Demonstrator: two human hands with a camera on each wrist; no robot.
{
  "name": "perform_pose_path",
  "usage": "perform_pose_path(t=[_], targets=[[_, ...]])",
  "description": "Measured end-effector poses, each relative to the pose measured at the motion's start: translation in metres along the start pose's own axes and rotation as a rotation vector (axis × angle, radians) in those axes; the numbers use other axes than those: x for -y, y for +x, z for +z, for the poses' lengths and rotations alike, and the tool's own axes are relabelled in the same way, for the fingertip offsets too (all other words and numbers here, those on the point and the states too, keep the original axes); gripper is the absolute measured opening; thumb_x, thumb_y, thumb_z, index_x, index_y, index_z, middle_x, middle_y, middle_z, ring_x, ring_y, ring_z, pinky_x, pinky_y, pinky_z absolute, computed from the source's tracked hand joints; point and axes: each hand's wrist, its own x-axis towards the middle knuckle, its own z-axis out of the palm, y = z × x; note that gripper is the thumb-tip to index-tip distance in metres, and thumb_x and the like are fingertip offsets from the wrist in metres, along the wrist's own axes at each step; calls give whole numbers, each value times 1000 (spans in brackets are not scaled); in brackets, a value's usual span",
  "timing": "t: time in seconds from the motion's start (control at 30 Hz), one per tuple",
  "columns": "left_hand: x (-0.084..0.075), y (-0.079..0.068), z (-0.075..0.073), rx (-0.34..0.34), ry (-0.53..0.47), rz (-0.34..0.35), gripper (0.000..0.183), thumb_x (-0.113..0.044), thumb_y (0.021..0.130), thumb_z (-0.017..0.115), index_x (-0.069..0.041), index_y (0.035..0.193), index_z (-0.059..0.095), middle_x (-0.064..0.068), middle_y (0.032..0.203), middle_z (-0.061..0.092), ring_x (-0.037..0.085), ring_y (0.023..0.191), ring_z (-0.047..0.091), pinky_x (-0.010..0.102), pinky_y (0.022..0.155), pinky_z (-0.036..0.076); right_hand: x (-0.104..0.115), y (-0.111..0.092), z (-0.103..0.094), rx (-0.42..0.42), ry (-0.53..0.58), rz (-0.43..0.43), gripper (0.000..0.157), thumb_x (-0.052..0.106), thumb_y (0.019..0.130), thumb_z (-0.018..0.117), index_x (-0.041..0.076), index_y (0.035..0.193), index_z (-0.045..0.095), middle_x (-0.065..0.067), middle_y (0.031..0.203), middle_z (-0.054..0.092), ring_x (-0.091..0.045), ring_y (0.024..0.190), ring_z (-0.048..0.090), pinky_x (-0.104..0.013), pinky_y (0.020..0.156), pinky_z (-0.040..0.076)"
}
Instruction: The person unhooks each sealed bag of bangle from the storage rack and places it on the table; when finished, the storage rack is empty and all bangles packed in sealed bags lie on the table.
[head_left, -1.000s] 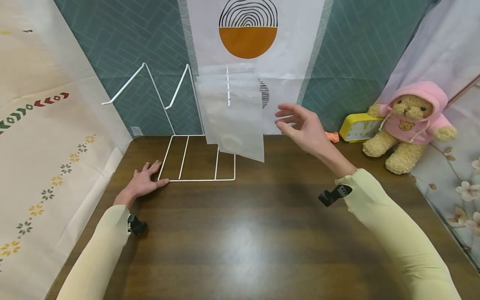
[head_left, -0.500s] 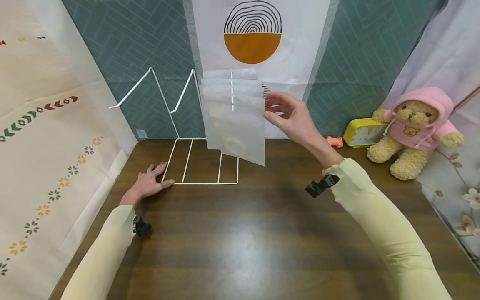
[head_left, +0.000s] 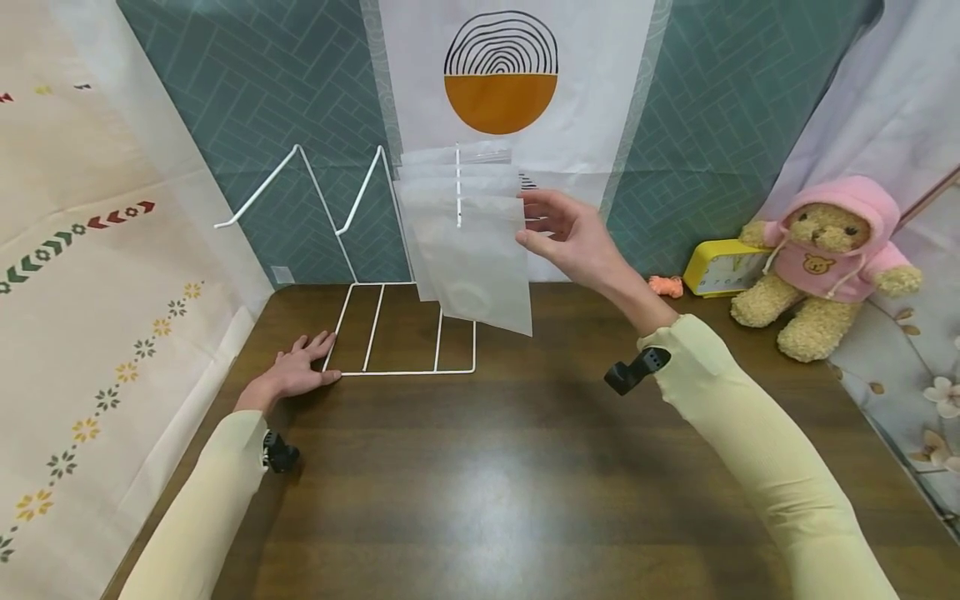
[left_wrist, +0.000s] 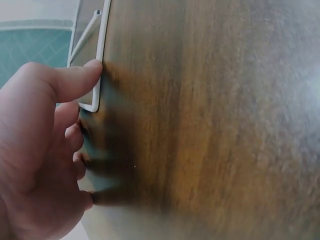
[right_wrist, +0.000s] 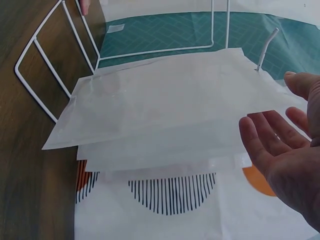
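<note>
A white wire rack (head_left: 408, 373) stands against the back wall with upward-bent hooks. Several frosted plastic bags (head_left: 480, 275) hang overlapping from its right hook. My left hand (head_left: 298, 371) rests on the table at the base's front left corner, its fingers spread and the thumb touching the front rail (left_wrist: 99, 80). At the bags' upper right edge is my right hand (head_left: 566, 237), with fingers lightly bent. In the right wrist view, its thumb (right_wrist: 300, 85) and fingers are apart, fingertips right at the edge of the bags.
On the right, a teddy bear (head_left: 828, 250) in a pink hoodie sits beside a yellow clock (head_left: 723, 267). A small orange bundle (head_left: 665, 287) lies left of the clock. Cloth-covered walls border the brown table (head_left: 487, 475) at the left, back and right.
My right hand has moved left from beside the bags to their right edge. My left hand stays at the rack's corner. The whole head view has shifted slightly.
</note>
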Motion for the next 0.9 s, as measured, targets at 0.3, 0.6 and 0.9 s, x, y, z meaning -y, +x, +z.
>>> perform_pose_path(t=[0.3,0.6,0.9], targets=[[-2,0,-6,-5,-2,11,84,-38,94,65,4,154,25,30,160,16,58,143,4,79,103,5,4,2,0,17,22,-10,47,3,94,66,3,140,57,-15,134,60,-31,112,64,-35,86,55],[0,-1,-4,-9,-14,22,84,-37,94,66,5,154,25,31,159,16,59,142,3,80,102,4,-3,13,8,2,-22,-45,44,4,96,64,4,139,57,-13,131,63,-29,100,67,-30,82,54],[3,-1,-2,-13,-25,27,83,-36,94,66,4,155,25,30,160,15,59,142,1,80,101,2,-6,21,21,-32,9,-81,39,2,96,64,2,135,61,-10,69,43,-19,61,43,-27,63,37]])
